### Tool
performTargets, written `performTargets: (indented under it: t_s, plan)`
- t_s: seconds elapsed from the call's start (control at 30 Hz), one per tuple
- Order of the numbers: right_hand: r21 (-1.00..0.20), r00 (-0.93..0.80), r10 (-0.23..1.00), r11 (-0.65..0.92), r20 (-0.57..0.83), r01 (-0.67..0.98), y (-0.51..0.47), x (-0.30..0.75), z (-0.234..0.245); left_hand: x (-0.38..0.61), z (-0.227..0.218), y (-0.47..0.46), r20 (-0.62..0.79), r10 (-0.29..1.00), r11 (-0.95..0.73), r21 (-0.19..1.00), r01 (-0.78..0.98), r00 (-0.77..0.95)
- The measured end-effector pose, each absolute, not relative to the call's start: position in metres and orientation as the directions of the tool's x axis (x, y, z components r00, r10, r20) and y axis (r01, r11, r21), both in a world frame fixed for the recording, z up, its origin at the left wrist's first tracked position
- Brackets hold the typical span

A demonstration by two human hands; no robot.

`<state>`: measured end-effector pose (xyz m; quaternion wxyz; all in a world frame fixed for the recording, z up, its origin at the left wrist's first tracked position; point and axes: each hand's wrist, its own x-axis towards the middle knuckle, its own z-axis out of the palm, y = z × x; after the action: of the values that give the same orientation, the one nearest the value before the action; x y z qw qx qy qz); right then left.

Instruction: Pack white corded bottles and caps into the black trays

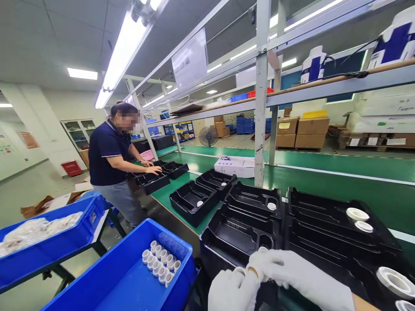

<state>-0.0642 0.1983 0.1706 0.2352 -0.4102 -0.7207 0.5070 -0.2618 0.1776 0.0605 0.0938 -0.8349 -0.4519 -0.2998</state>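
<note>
Your gloved left hand [231,289] and right hand [285,270] meet at the near edge of a black moulded tray [240,233] on the green surface [356,190], fingers pinched together on a small white ring [251,271]. To your left, a blue bin [126,276] holds white caps [161,262]. A co-worker [110,160] handles trays farther along.

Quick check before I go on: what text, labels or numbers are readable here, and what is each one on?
None can be read.
White box on the green belt: blue print, blurred.
Hanging sheet overhead: lines too small.
Cardboard boxes: yellow labels, illegible.
White-and-blue containers on the top shelf: no legible text.
Wall posters far left: blurred.
</note>
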Motion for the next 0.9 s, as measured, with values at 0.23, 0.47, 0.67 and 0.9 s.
performTargets:
  t_s: [0.23,0.47,0.67,0.9]
  plan:
    - [-0.169,-0.349,0.935,0.354,0.056,0.92,0.276,-0.012,0.148,-0.244,0.061,0.193,0.208,0.963,-0.131,0.918,0.374,-0.172]
    - [0.232,-0.638,0.768,0.612,0.051,0.756,0.284,-0.026,0.125,-0.238,0.057,0.196,0.119,0.985,-0.103,0.987,0.127,-0.123]
    - [-0.814,-0.37,0.929,0.216,0.001,0.539,0.261,-0.038,0.154,-0.199,0.078,0.205,0.145,0.989,-0.146,0.989,0.036,0.039]
    - [-0.213,-0.141,0.982,0.166,0.128,0.963,0.358,0.024,0.175,-0.188,0.065,0.217,0.222,0.972,-0.233,0.868,0.439,0.078]
